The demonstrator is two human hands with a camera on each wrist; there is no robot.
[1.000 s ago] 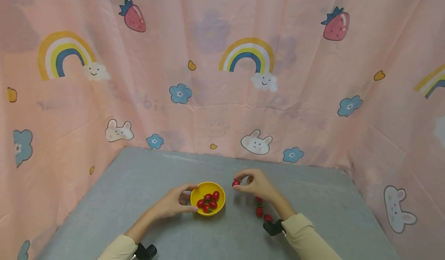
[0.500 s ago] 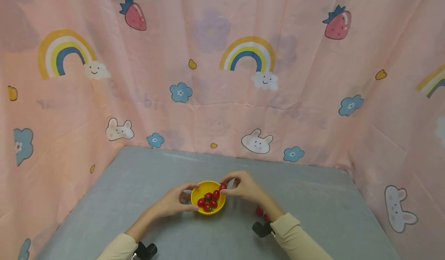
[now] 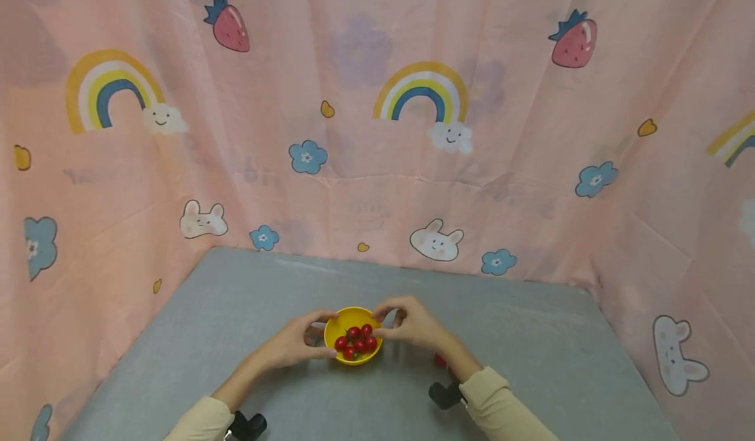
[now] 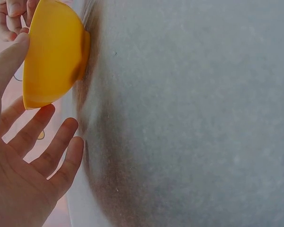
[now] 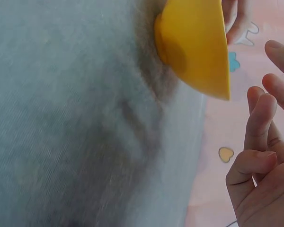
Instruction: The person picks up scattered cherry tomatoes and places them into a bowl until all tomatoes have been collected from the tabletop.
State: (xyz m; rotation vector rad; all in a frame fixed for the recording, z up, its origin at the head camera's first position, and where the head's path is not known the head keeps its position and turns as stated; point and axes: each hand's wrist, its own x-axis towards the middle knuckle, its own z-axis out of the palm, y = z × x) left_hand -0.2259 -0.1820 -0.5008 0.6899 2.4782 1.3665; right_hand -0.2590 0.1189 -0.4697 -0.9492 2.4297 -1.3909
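A yellow bowl point(image 3: 339, 325) stands on the grey table in the head view, with several red cherry tomatoes point(image 3: 359, 345) inside. My left hand point(image 3: 291, 346) holds the bowl at its left side, thumb and fingertips at the rim. The left wrist view shows the bowl's outer wall point(image 4: 57, 56) beside that thumb. At the bowl's right rim is my right hand point(image 3: 415, 326), its thumb and index finger apart over the edge. In the right wrist view nothing shows between the right hand's fingers point(image 5: 262, 116); the bowl's inside is hidden there.
A red cherry tomato point(image 3: 440, 360) lies on the table point(image 3: 283, 402), mostly covered by the right wrist. A pink printed curtain point(image 3: 354, 185) encloses the table's back and sides. Each wrist wears a black device point(image 3: 445, 395).
The right hand has moved left to the bowl with a cherry tomato and let it go inside, among the others. The left hand and the bowl have stayed in place.
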